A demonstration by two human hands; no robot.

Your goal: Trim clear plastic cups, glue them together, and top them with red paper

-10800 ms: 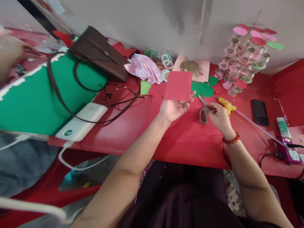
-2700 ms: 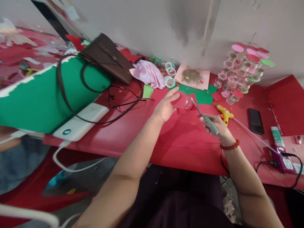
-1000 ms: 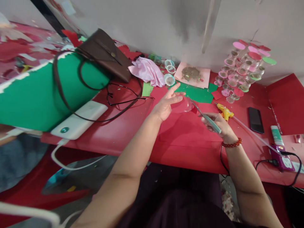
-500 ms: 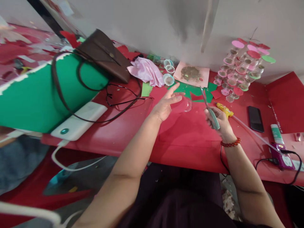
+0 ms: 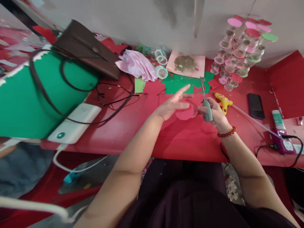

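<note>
My left hand (image 5: 173, 106) grips a clear plastic cup (image 5: 194, 109) with a red paper disc (image 5: 184, 113) on its end; the thumb lies across the disc and the index finger points forward. Closed around grey-green-handled scissors (image 5: 207, 109), my right hand (image 5: 216, 114) holds the blades upward. Fingers of this hand reach the cup's right side. Below both hands lies red paper (image 5: 175, 131) on the red table (image 5: 114, 133). Green paper (image 5: 177, 83) with red scraps on it is just beyond.
A yellow glue gun (image 5: 223, 102) and a phone (image 5: 256, 106) lie to the right. Clear cups with coloured discs hang in a cluster (image 5: 239, 52). At left are a brown bag (image 5: 87, 47), glasses (image 5: 115, 103) and a white power bank (image 5: 74, 123). Pink cloth (image 5: 140, 65) lies behind.
My left hand has brought the cup and disc closer to me, the disc now facing up more clearly. My right hand, with the scissors, has moved in against the cup. The view has shifted slightly.
</note>
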